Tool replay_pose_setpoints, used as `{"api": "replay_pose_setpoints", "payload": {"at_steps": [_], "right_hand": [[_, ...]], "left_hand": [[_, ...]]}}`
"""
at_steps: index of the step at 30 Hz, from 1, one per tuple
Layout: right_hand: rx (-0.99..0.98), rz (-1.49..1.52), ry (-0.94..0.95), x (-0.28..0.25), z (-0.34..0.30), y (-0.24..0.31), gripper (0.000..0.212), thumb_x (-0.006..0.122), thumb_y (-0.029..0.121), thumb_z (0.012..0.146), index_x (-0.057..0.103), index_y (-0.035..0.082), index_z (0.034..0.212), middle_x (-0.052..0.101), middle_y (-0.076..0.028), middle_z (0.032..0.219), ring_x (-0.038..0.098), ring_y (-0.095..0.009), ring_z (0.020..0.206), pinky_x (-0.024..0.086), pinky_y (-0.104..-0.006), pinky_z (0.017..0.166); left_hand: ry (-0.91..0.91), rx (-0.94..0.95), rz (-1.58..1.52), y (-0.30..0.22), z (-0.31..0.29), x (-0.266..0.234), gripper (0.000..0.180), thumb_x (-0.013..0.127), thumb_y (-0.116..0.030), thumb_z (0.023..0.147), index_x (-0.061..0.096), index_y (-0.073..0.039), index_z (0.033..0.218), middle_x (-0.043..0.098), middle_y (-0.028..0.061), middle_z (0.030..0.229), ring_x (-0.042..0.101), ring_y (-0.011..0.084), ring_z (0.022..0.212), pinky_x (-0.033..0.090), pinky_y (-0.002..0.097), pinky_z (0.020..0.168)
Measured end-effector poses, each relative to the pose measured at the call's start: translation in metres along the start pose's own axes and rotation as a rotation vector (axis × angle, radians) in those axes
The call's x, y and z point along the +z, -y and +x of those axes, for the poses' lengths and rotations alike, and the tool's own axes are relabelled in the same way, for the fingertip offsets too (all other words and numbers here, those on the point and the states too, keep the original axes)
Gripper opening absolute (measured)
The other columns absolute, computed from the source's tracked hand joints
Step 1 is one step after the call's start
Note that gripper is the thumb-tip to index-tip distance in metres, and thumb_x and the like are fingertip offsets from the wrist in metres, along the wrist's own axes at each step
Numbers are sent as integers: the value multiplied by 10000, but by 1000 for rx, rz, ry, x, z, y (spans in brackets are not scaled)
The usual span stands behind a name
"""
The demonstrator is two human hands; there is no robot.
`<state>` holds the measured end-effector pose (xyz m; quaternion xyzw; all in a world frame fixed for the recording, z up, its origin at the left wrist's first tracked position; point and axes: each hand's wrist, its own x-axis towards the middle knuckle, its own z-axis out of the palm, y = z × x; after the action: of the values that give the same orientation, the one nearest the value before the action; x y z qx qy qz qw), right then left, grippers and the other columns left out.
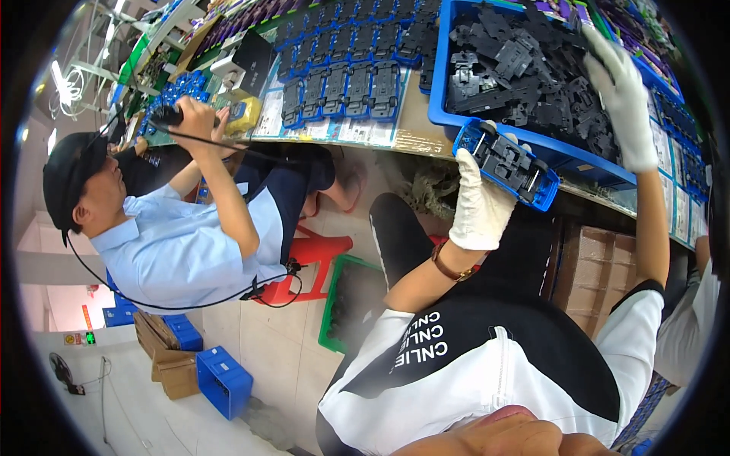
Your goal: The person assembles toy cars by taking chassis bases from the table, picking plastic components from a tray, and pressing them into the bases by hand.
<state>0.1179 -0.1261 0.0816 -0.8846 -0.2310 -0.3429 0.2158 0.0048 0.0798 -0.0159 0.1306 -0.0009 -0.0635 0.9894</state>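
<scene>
My left hand (480, 207), in a white glove, grips a blue toy car body (544, 191) just off the table's front edge. A black chassis (511, 163) sits in the body, underside up. Over the right side of a blue bin (436, 76), my right hand (628, 114), also gloved in white, has its fingers stretched out. Many loose black plastic chassis parts (525, 87) fill this bin. Whether the right fingertips touch any of them I cannot tell.
Rows of blue-and-black car bodies (334, 91) lie on the table left of the bin, more (680, 125) at right. A co-worker (182, 228) sits at left, holding a dark tool. On the floor stand a red stool (308, 254), a green crate (331, 304) and a blue crate (223, 380).
</scene>
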Motion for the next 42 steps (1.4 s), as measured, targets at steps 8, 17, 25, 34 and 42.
{"api": "replay_pose_setpoints", "payload": {"at_steps": [8,17,25,34,42], "right_hand": [[-144,-20,274,3,-64,129,517,751,156,672,620,137,1172,579,-106,1023,563,-309,964,472,-407,835],[0,369,227,12,-75,123,419,626,103,828,559,28,1235,543,-170,1200,547,-315,1097,448,-367,934],[902,1278,373,16,-111,118,578,667,186,857,450,5,1361,572,-79,1193,603,-122,892,526,-268,738],[858,1247,313,29,-108,139,659,713,231,835,419,6,1379,548,-94,1254,569,-144,1038,536,-268,787],[767,1088,353,43,-110,155,586,603,249,891,421,-19,1379,549,-118,1266,580,-179,1044,496,-302,839]], "left_hand": [[110,108,115,12,-1,-7,852,499,-682,820,339,-106,1426,469,61,1342,449,206,1247,357,379,1080],[-78,130,240,4,0,-3,482,647,-146,896,455,-144,1338,574,44,1206,546,192,1136,449,364,994],[-33,205,197,-7,-5,6,409,623,-105,897,484,-143,1280,595,54,1138,587,243,1079,480,425,950],[-185,385,282,-14,-6,19,312,607,-82,912,488,-96,1200,618,74,1046,623,191,959,534,354,841],[-138,294,663,-36,-20,-16,668,574,-136,956,170,-63,1484,473,41,1276,466,112,1129,395,257,986]]}}
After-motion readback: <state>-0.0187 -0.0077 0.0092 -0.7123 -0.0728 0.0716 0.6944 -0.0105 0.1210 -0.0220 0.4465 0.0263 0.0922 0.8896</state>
